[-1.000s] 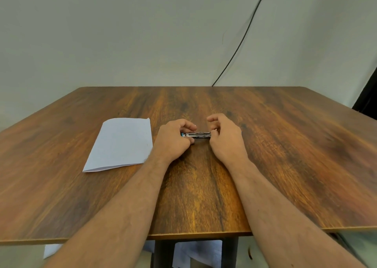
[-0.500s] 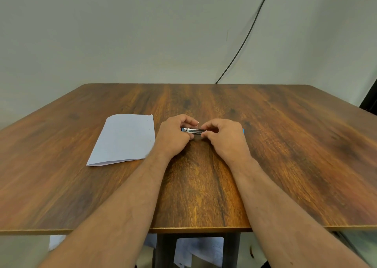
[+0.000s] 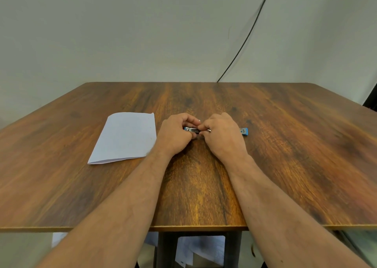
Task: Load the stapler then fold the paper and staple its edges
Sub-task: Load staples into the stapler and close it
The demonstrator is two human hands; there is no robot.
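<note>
Head cam shows the stapler (image 3: 193, 130) lying flat on the tabletop (image 3: 295, 145), mid-table, long axis running left to right across the person. It sits right between both hands, so neither really has to reach. Left hand (image 3: 175, 134) is curled around the stapler's left end; right hand (image 3: 222, 135) pinches at the metal part with its fingertips (image 3: 201, 127). I can't tell if a staple strip is in there, it's too small and covered. My guess is this is the loading step. A small blue box (image 3: 243, 131) pokes out just beyond the right hand, probably staples. The paper (image 3: 124, 138) lies beside the left hand, already looking folded, nothing blocking the way to it.
</note>
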